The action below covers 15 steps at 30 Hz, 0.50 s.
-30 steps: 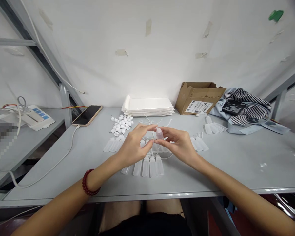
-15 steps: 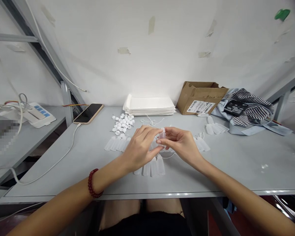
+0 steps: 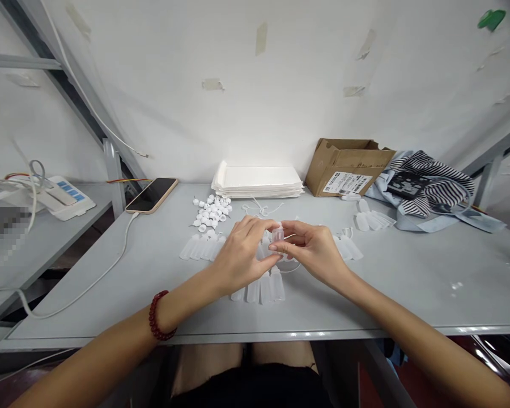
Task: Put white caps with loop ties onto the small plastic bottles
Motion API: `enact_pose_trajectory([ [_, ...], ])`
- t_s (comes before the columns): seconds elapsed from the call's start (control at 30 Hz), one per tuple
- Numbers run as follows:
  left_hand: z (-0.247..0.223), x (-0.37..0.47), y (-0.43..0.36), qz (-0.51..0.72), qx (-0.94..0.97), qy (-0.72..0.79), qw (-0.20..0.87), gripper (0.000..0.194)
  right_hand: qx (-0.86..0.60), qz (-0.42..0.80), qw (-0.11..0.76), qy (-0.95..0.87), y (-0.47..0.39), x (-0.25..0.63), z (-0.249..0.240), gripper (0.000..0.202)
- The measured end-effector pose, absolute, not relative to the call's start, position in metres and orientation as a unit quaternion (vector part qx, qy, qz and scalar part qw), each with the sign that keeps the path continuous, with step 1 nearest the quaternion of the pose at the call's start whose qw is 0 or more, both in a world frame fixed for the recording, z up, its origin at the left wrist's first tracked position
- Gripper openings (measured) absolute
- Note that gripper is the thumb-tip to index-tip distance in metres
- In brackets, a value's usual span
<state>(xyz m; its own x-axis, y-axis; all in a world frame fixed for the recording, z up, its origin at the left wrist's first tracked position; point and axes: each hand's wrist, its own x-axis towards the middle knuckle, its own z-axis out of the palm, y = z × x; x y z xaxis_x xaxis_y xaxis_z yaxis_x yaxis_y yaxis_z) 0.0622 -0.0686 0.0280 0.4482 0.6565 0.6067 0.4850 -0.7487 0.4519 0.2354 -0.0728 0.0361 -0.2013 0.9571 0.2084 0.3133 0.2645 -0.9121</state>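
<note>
Grey smooth tabletop (image 3: 344,314) against a white wall (image 3: 170,102); above its middle, a small translucent plastic bottle (image 3: 277,235) is held upright. The right hand (image 3: 314,246) pinches its side between thumb and fingers; the left hand (image 3: 242,249) curves half open, fingertips at its top. Similar translucent bottles (image 3: 266,288) lie towards the front edge, white plastic caps (image 3: 212,212) left, a brown cardboard box (image 3: 348,170) near the back edge.
</note>
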Motion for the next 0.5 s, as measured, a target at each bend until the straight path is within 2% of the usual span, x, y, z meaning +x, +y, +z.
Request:
enact_pose_trajectory([
  [0.23, 0.028, 0.061, -0.068, 0.406, 0.855, 0.31, 0.085, 0.039, -0.497, 0.371, 0.404, -0.672, -0.074, 0.235, 0.037, 0.054],
  [0.5, 0.029, 0.062, -0.071, 0.41, 0.868, 0.257, 0.11, 0.04, -0.486, 0.407, 0.325, -0.701, -0.074, 0.249, 0.058, 0.037],
])
